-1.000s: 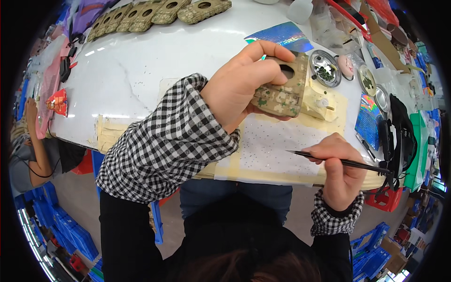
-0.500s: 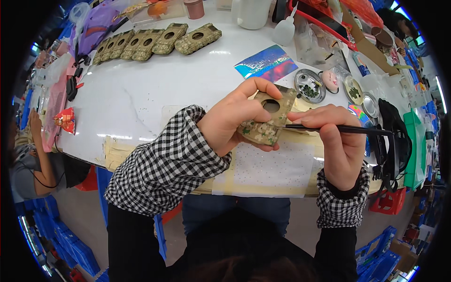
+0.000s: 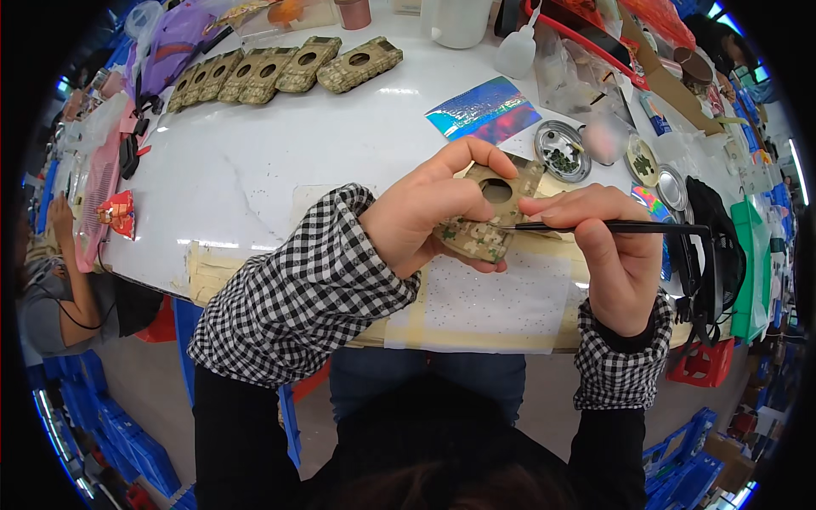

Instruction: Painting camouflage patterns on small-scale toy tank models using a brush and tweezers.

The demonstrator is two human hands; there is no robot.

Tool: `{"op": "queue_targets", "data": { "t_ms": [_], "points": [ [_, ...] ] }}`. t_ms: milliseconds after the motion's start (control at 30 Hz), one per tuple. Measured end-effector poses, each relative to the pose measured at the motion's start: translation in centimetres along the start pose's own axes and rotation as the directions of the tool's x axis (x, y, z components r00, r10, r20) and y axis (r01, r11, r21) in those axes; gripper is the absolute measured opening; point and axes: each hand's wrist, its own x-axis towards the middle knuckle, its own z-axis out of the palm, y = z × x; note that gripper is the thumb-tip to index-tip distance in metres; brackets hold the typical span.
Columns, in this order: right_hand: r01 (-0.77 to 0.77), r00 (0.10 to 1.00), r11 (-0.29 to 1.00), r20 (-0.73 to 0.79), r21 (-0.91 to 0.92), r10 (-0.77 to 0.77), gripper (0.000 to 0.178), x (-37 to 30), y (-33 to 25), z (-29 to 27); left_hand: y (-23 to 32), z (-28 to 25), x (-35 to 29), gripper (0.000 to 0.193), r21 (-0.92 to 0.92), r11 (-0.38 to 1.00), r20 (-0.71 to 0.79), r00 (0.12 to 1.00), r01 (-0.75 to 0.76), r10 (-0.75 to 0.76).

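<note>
My left hand (image 3: 429, 200) is closed around a camouflage toy tank hull (image 3: 516, 180) with a round hole in its top. The hull is held tilted above the near edge of the table, thumb on top and fingers beneath. In my right hand (image 3: 619, 263) is a pair of slim black tweezers (image 3: 633, 227). Their fine tip rests at or just over the hull's patterned face, close to my left thumb; whether it touches cannot be made out. Further left, several similar hulls (image 3: 361, 65) stand in a row on the table.
Right of my hands are a round metal dish (image 3: 585, 170) holding small dark green bits and a shiny holographic sheet (image 3: 483, 110). Beyond stands a white squeeze bottle (image 3: 516, 53). White speckled paper (image 3: 484, 310) lies below my hands. A green tray (image 3: 750, 272) is far right; another person's arm (image 3: 72, 272) far left.
The hull and both hands have shifted very slightly to the right, and the hull's tilt differs a little. The tweezers stay at the same spot on it.
</note>
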Motion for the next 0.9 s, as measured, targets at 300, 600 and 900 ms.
{"op": "queue_targets", "data": {
  "t_ms": [300,600,900],
  "points": [
    [0.003,1.000,1.000,-0.002,0.017,-0.003,0.015,-0.02,0.17,0.11,0.04,0.06,-0.14,0.037,-0.012,1.000,-0.007,1.000,0.011,-0.011],
    [0.019,1.000,1.000,0.001,-0.001,-0.019,0.015,0.02,0.22,0.02,0.03,0.02,-0.08,0.038,-0.015,1.000,0.000,1.000,0.017,-0.017],
    [0.027,1.000,0.999,0.004,-0.028,-0.027,0.015,-0.02,0.04,-0.13,0.15,0.23,-0.21,0.043,0.005,1.000,0.013,1.000,0.018,-0.018]
  ]
}}
